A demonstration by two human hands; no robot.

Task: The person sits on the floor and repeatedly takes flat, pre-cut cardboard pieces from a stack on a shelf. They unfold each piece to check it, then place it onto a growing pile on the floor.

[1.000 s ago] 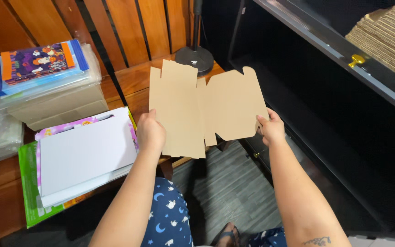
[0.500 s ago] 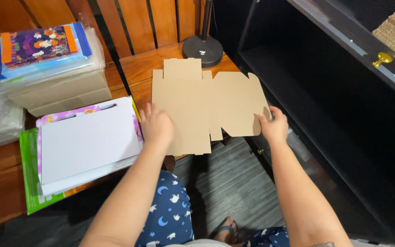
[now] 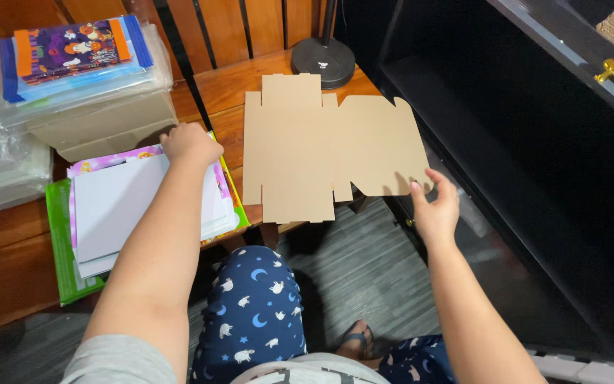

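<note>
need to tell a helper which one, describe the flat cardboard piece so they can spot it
On the wooden bench, right of the white paper stack, lies the flat brown die-cut cardboard box blank. The right hand touches its right edge. Unlike its neighbours, it is plain, unfolded and notched.

The right hand touches the flat cardboard box blank on the wooden bench; the left hand rests on white sheets.

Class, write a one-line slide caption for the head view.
Right hand steadies a flat cardboard box blank while left hand reaches the white sheets.
</note>
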